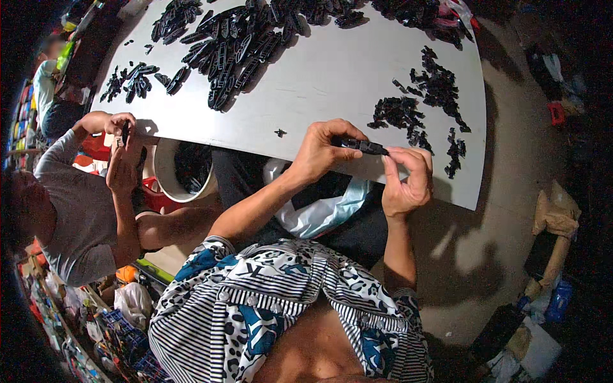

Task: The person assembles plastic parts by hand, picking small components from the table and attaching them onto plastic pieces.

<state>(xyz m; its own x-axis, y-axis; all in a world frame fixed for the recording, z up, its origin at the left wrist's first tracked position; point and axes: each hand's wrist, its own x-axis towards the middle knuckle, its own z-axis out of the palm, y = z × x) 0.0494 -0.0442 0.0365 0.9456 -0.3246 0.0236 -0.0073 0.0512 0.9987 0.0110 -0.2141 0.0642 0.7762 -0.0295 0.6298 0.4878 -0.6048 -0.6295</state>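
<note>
Just over the near edge of the white table, my left hand (322, 150) is closed round a slim, black plastic part (365, 146). The part lies roughly level, its narrow end pointing right. At that end, my right hand (408, 177) has thumb and forefinger pinched on the tip. Whether a separate small piece sits between those fingertips is too small to tell. On the tabletop left of my left hand lies one tiny black piece (280, 133). Small black pieces (399, 113) form loose piles beyond my right hand.
The white table (332, 76) carries a large heap of long black parts (227, 54) at the back. To my left a co-worker (76, 198) handles a dark piece. A white bucket (167, 169) with black parts stands by the table edge. A plastic bag (329, 210) hangs below my arms.
</note>
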